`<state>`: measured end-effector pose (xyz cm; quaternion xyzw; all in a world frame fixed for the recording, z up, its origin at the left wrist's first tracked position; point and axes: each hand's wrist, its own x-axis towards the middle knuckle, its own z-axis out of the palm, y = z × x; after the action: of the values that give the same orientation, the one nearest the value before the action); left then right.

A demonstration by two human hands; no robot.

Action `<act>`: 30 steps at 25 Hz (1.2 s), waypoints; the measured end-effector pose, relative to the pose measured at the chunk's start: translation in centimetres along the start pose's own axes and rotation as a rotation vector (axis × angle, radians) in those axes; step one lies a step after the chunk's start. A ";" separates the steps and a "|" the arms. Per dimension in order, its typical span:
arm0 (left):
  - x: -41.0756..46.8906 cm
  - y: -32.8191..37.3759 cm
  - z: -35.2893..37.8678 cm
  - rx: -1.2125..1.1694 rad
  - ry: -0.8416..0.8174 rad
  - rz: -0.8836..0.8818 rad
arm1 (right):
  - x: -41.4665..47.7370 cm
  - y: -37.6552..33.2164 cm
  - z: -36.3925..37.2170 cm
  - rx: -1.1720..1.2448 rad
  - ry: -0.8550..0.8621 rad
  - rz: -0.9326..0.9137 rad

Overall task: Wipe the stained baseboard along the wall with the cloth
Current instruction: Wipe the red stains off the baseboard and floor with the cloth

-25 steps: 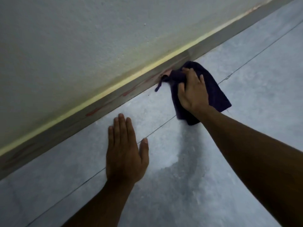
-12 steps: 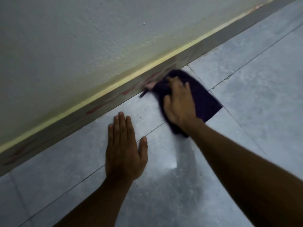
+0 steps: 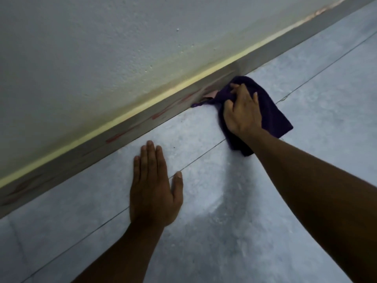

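Observation:
A grey baseboard [image 3: 132, 127] runs diagonally from lower left to upper right under a yellowish strip at the foot of the wall. Red streaks [image 3: 163, 113] mark it left of the cloth, and fainter ones show at the far left [image 3: 22, 190]. My right hand [image 3: 242, 111] grips a dark purple cloth [image 3: 273, 117] and presses its bunched end against the baseboard. A pinkish tag of the cloth [image 3: 209, 95] touches the board. My left hand [image 3: 153, 193] lies flat on the floor, fingers together, holding nothing.
Pale grey-blue floor tiles [image 3: 306, 78] with thin grout lines fill the lower right. A textured white wall [image 3: 102, 48] rises above the baseboard. More reddish marks sit on the strip at the far upper right [image 3: 320, 11].
My right hand slid the cloth left along the baseboard, then back to the right to roughly where it was. My left hand stayed flat on the floor.

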<state>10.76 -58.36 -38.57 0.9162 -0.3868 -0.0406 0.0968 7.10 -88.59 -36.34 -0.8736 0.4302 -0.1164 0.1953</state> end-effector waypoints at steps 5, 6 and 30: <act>-0.1 -0.2 -0.1 -0.002 -0.009 0.011 | -5.3 -3.7 0.0 0.109 -0.158 -0.266; -0.1 -0.2 -0.2 0.007 -0.015 0.011 | -6.9 -3.9 -0.1 0.122 -0.211 -0.332; 0.1 -0.3 -0.1 -0.002 -0.031 0.002 | -6.1 -3.0 -0.1 0.047 -0.064 -0.213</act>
<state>11.01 -58.24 -38.56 0.9150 -0.3889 -0.0552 0.0915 5.54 -82.12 -35.12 -0.9130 0.3254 -0.1185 0.2158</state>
